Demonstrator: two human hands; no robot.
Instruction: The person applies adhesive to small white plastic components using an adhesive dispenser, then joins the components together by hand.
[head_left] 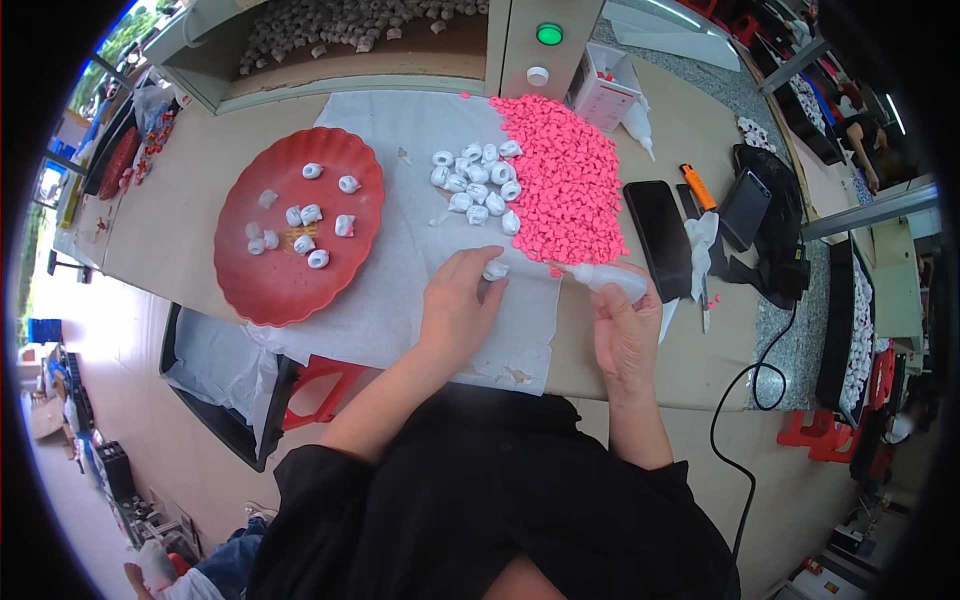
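Observation:
Between the thumb and fingers of my left hand is a small white rounded piece with dark lines on it. My right hand is wrapped round a translucent squeeze bottle, its thin nozzle pointing left at the near edge of a spread of pink pieces. A tiny pink piece lies by the nozzle; I cannot tell whether they touch. Beyond my left hand, several more white pieces sit in a cluster on the white sheet, beside the pink ones.
At left a red scalloped plate holds several white pieces. A cabinet with a green button stands at the back. To the right are a white box, another squeeze bottle, a black phone and an orange cutter.

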